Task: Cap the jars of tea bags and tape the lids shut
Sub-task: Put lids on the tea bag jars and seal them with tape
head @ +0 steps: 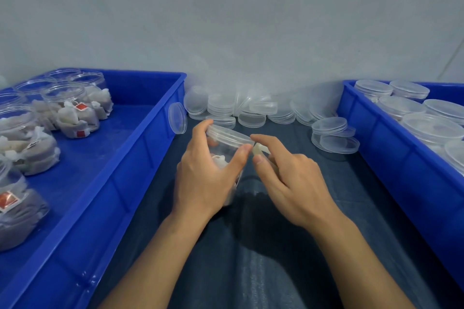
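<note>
My left hand [206, 175] grips a clear jar of tea bags [226, 155] from the left side, thumb at the rim. A clear lid [229, 134] sits on the jar's top, tilted towards me. My right hand [288, 178] is just right of the jar. Its thumb and forefinger pinch a small pale roll of tape [259, 149] close to the lid's edge. Whether any tape touches the jar I cannot tell. Most of the jar's body is hidden behind my left hand.
A blue crate [130, 158] on the left holds several uncapped jars of tea bags [75, 110]. A pile of loose clear lids [251, 110] lies by the back wall. The blue crate [391, 153] on the right holds several capped jars [431, 128]. A dark cloth [276, 258] covers the table.
</note>
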